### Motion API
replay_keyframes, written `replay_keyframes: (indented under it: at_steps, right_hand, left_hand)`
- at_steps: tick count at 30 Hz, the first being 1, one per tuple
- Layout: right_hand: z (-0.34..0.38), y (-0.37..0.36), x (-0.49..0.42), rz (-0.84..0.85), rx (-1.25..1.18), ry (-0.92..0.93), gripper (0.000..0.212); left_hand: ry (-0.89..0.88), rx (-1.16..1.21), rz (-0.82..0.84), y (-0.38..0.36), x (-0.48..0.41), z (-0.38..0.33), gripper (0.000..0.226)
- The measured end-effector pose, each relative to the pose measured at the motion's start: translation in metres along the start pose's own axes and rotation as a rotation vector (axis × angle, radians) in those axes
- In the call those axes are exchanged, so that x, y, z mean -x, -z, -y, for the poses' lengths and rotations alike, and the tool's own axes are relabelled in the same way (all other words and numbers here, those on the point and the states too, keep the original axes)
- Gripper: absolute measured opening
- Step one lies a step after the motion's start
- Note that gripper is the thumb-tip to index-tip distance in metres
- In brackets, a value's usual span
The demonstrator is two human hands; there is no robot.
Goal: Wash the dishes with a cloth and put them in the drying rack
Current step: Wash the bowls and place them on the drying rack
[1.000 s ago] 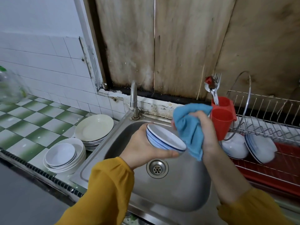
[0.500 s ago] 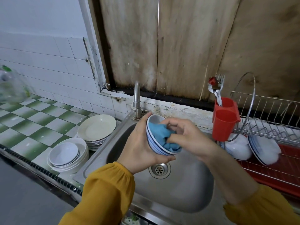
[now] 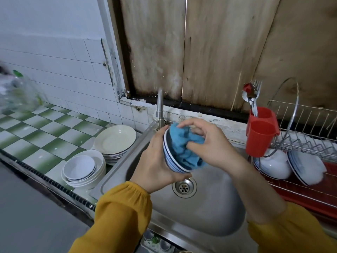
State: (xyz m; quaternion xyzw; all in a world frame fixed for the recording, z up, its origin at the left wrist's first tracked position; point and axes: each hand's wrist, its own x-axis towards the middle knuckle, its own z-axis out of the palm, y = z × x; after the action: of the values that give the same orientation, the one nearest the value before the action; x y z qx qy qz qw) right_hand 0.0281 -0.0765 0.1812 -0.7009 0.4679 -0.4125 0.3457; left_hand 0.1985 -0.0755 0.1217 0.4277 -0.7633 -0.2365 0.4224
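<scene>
Over the steel sink (image 3: 209,212) my left hand (image 3: 155,161) grips a white bowl with blue rim lines (image 3: 170,161), tilted so its mouth faces right. My right hand (image 3: 206,143) holds a bunched blue cloth (image 3: 182,145) inside the bowl, fingers curled round it. The wire drying rack (image 3: 310,128) on a red tray stands at the right and holds two washed bowls (image 3: 275,165) leaning on their sides.
Stacked white bowls (image 3: 83,170) and a pile of plates (image 3: 114,139) sit on the green checked counter left of the sink. The tap (image 3: 160,106) rises behind my hands. A red cutlery holder (image 3: 259,132) with spoon and fork hangs on the rack. The drain (image 3: 184,187) lies below the bowl.
My right hand brought the blue cloth from beside the bowl into it and has shifted it round inside. The bowl has tilted further towards the right.
</scene>
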Motion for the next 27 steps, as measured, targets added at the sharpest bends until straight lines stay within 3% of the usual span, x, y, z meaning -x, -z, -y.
replay_keyframes:
  at_steps: [2, 3, 7, 9, 14, 15, 18, 20, 24, 27]
  right_hand:
    - [0.003, -0.015, -0.001, -0.156, 0.075, 0.059, 0.047]
    - [0.004, -0.022, -0.001, -0.156, 0.067, 0.082, 0.047]
    - [0.009, -0.025, 0.005, 0.149, -0.091, 0.102, 0.042]
    - [0.008, -0.011, -0.004, 0.176, -0.121, 0.042, 0.039]
    - [-0.001, -0.019, -0.016, -0.292, -0.095, -0.041, 0.029]
    - [-0.002, -0.027, -0.012, -0.270, -0.106, -0.002, 0.033]
    - [-0.001, -0.031, 0.002, 0.088, -0.134, 0.110, 0.045]
    - [-0.001, -0.013, 0.001, 0.230, -0.060, 0.113, 0.047]
    - [0.005, -0.002, -0.003, -0.146, 0.243, 0.191, 0.036]
    - [0.007, -0.019, 0.007, -0.092, 0.158, 0.189, 0.039]
  left_hand:
    - [-0.022, 0.013, 0.000, -0.003, -0.003, -0.001, 0.121]
    - [-0.025, 0.047, -0.014, -0.003, -0.005, -0.001, 0.119]
    - [0.051, 0.104, -0.065, 0.011, -0.009, 0.005, 0.116]
    - [0.000, 0.066, -0.036, 0.016, -0.009, 0.010, 0.115]
    - [-0.104, -0.096, -0.006, 0.009, -0.006, -0.003, 0.117]
    - [-0.113, -0.098, -0.014, 0.009, -0.006, -0.006, 0.117]
    - [-0.091, -0.071, -0.065, 0.018, -0.009, -0.004, 0.118]
    - [-0.102, -0.056, -0.054, 0.021, -0.009, 0.002, 0.119]
    - [-0.108, 0.057, -0.016, 0.011, -0.010, 0.001, 0.117]
    - [-0.091, 0.079, 0.003, 0.009, -0.012, -0.002, 0.121]
